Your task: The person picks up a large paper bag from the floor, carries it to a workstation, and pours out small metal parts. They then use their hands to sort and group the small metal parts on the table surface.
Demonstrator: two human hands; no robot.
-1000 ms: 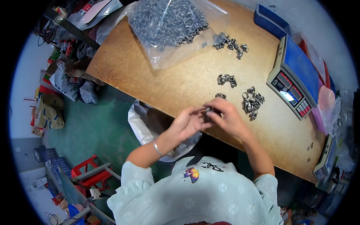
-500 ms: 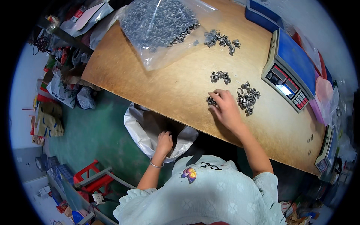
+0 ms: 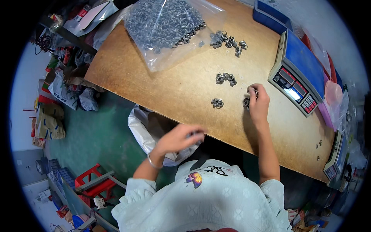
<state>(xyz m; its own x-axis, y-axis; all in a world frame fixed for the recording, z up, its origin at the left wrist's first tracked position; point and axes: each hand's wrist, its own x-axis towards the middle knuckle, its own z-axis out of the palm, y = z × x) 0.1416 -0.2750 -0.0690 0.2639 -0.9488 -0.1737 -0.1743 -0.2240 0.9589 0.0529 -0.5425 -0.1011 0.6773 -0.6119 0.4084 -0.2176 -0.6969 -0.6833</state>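
My right hand (image 3: 259, 103) is over a pile of small grey metal rings (image 3: 246, 102) on the wooden table, its fingers curled down around some of them and hiding most of the pile. Blurred by motion, my left hand (image 3: 178, 139) hangs over the white sack (image 3: 140, 123) by the table's near edge; a dark spot shows at its fingers, but what it is stays unclear. Left of my right hand lies a small cluster of rings (image 3: 217, 103), with another cluster (image 3: 226, 79) behind it. Farther back is a looser group of rings (image 3: 228, 40).
A large clear plastic bag (image 3: 162, 58) full of rings lies at the table's far left. On the right stand a blue-topped weighing scale (image 3: 303, 63), a second scale (image 3: 335, 160) and a blue bin (image 3: 270, 16). A red stool (image 3: 92, 181) is on the green floor (image 3: 104, 131).
My right hand has moved right, from the small cluster to the bigger pile. My left hand has come up out of the sack and toward the table edge.
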